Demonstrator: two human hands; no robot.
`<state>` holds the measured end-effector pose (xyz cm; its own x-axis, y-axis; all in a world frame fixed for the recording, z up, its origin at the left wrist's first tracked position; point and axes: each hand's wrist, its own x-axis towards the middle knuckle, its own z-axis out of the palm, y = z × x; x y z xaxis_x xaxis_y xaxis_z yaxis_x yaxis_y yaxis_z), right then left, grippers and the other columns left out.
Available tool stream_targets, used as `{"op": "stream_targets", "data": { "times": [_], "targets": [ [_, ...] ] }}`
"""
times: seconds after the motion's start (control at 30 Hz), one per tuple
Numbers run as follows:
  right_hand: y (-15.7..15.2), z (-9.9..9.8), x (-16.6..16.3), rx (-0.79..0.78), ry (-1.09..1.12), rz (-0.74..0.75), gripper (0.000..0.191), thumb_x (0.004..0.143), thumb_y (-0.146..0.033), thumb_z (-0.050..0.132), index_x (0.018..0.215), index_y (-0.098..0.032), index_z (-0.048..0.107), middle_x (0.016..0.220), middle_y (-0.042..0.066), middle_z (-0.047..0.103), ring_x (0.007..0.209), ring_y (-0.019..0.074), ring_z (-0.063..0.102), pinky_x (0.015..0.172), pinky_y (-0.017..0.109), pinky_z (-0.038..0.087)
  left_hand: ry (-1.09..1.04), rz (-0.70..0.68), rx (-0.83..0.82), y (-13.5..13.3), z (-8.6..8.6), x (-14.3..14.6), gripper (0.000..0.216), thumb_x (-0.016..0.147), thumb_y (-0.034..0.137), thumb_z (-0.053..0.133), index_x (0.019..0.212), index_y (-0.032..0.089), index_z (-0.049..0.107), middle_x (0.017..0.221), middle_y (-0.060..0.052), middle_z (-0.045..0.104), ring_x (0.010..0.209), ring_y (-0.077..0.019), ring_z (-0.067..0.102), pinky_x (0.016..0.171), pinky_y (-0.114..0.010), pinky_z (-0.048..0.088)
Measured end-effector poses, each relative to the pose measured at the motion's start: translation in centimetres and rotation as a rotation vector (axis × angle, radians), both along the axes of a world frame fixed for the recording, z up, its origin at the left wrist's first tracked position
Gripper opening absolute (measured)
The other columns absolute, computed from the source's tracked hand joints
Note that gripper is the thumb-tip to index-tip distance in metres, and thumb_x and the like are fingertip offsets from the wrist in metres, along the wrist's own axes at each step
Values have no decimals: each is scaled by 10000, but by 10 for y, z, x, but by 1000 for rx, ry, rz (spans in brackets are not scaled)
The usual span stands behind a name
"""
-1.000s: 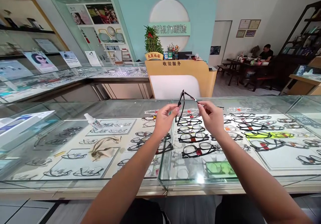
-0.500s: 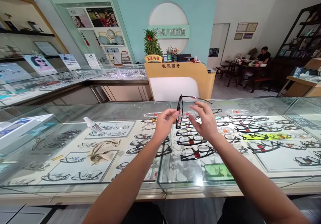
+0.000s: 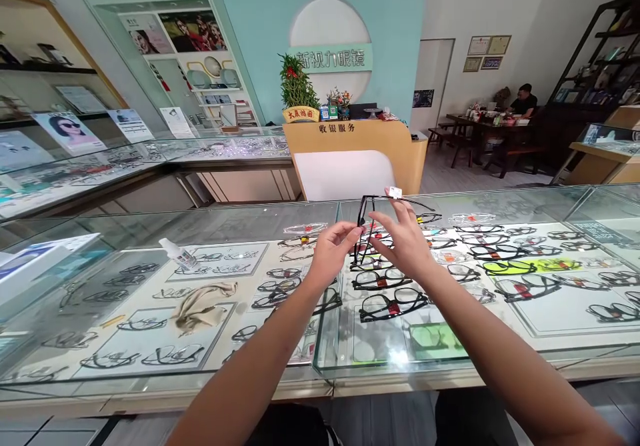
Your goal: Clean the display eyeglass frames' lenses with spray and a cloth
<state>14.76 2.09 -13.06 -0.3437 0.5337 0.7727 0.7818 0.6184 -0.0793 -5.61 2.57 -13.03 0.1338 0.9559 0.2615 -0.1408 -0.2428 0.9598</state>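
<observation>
A pair of black-framed eyeglasses (image 3: 361, 211) is held up above the glass counter, turned nearly edge-on. My left hand (image 3: 333, 249) pinches the front of its frame between thumb and fingers. The upper temple arm stretches to the right and carries a small white tag (image 3: 395, 193). Beside that temple is my right hand (image 3: 406, 239), its fingers spread. One of its fingertips reaches up behind the tag, while the thumb side is close to the lenses. Whether these fingers press on the frame is hard to tell. Several rows of eyeglasses (image 3: 393, 306) lie under the glass below.
On the countertop to the left are a white spray bottle (image 3: 179, 255) and a crumpled beige cloth (image 3: 200, 306). A white box (image 3: 47, 266) stands at the far left. Beyond the display counter (image 3: 240, 219) is a wooden cash desk (image 3: 345, 141). A person (image 3: 524, 103) sits at a table at the back right.
My right hand has moved up and left against the temple side of the eyeglasses. The frame has turned slightly, and the white tag on its temple now shows.
</observation>
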Motion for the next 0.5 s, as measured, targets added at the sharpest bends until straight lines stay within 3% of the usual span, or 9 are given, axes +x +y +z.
{"op": "stream_targets", "data": {
  "times": [0.17,0.37,0.5],
  "targets": [
    [5,-2,2,9,35,-11,381,969,-331,716,1316,-195,638,1462,227,565,1514,440,429,1203,632,452,-29,9,34,6,-8,-2,439,813,603,873,946,195,777,1054,-91,795,990,-227,720,780,-351,667],
    [9,-2,8,19,31,33,392,960,-403,723,1273,-201,602,1626,230,495,1564,411,409,1249,618,412,-86,101,33,17,-10,-10,446,786,597,896,937,195,776,1022,-76,764,959,-204,704,768,-330,666],
    [12,-4,10,49,30,12,356,982,-457,719,1231,-217,635,1474,172,662,1485,388,496,1235,577,417,-176,179,69,22,-6,-15,464,770,603,908,922,189,763,1033,-80,750,966,-196,697,755,-325,676]
  ]
}}
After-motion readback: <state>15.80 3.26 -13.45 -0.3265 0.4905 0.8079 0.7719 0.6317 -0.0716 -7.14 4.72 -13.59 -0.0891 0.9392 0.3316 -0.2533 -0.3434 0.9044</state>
